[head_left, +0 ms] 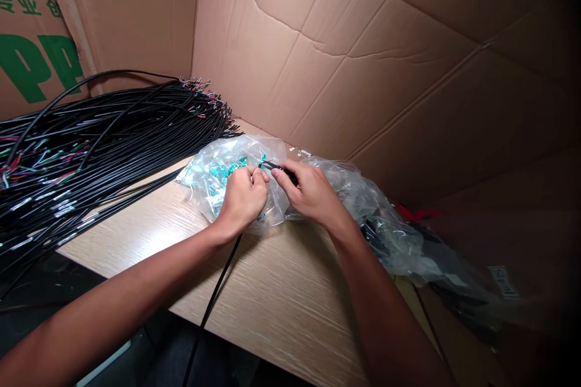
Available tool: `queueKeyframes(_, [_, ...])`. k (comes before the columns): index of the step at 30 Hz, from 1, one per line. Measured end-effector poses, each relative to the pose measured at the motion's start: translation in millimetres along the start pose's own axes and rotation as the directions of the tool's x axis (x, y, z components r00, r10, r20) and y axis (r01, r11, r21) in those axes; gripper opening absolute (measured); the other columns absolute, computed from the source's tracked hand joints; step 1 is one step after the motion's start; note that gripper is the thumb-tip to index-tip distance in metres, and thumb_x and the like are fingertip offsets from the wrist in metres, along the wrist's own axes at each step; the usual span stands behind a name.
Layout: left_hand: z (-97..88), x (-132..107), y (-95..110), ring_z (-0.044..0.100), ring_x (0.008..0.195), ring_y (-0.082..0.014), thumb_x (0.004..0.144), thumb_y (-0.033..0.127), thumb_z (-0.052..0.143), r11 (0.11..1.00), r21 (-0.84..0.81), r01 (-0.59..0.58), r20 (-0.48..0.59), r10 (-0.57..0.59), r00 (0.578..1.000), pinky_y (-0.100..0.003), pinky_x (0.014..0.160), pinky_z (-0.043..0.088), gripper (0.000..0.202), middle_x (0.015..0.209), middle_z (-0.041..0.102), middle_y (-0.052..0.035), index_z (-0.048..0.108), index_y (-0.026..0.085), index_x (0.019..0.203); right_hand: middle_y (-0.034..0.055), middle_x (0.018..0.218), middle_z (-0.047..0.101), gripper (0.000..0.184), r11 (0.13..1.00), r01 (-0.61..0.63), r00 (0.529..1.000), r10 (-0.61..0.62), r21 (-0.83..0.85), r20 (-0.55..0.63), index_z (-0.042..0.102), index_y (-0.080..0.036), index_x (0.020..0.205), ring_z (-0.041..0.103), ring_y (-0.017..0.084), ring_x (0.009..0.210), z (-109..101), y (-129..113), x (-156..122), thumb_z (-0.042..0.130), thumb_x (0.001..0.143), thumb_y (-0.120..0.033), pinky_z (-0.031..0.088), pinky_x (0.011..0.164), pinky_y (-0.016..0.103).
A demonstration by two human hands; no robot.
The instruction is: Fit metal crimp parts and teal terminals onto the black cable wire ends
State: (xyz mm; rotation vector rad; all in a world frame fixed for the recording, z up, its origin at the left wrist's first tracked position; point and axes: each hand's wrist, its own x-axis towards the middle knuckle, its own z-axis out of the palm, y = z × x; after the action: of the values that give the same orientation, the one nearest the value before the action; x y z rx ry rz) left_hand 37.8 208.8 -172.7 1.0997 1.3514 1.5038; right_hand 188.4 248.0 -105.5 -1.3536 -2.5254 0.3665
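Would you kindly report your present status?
Left hand closed on black cable. Right hand gripping dark tool, tip by cable's end. Clear plastic bag right by both hands.

Black cable (209,309) trailing below left hand (246,195); dark tool (275,167) at cable's tip.

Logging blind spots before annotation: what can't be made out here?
All head view:
- Black cable: gripped stretch hidden by the left hand; lower end cut off by the bottom edge.
- Black tool: handle mostly covered by the right hand.
- Wire ends by its tip: too small to count.
- Cable bundle: cut off by the left edge.
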Motion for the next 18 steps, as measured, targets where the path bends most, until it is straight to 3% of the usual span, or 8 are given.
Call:
queueKeyframes(11, [-1.4, -0.5, 3.2, 0.062, 0.071, -0.0185, 0.103, 0.012, 0.051, 0.999, -0.051, -0.007, -0.024, 0.006, 1.0, -0.028, 0.066, 0.038, 0.034, 0.073, 0.069, -0.0045, 0.074, 0.015, 0.078, 0.0041, 0.094, 0.063, 0.071, 0.998, -0.035, 0.999, 0.036, 0.057, -0.015, 0.075, -0.003, 0.114, 0.032, -0.01, 0.072, 1.6, 2.4, 2.4, 0.039, 0.11, -0.063, 0.018, 0.07, 0.01])
queueKeyframes(18, [-1.4, -1.6, 6.2, 0.064, 0.074, -0.0188, 0.104, 0.011, 0.052, 0.999, -0.033, -0.002, -0.03, 0.001, 1.0, -0.029, 0.067, 0.037, 0.035, 0.073, 0.069, -0.0041, 0.072, 0.016, 0.076, 0.0043, 0.099, 0.064, 0.074, 0.997, -0.051, 0.999, 0.052, 0.063, -0.016, 0.074, -0.003, 0.116, 0.035, -0.011, 0.075, 2.9, 1.2, 2.3, 0.037, 0.109, -0.067, 0.021, 0.071, 0.008])
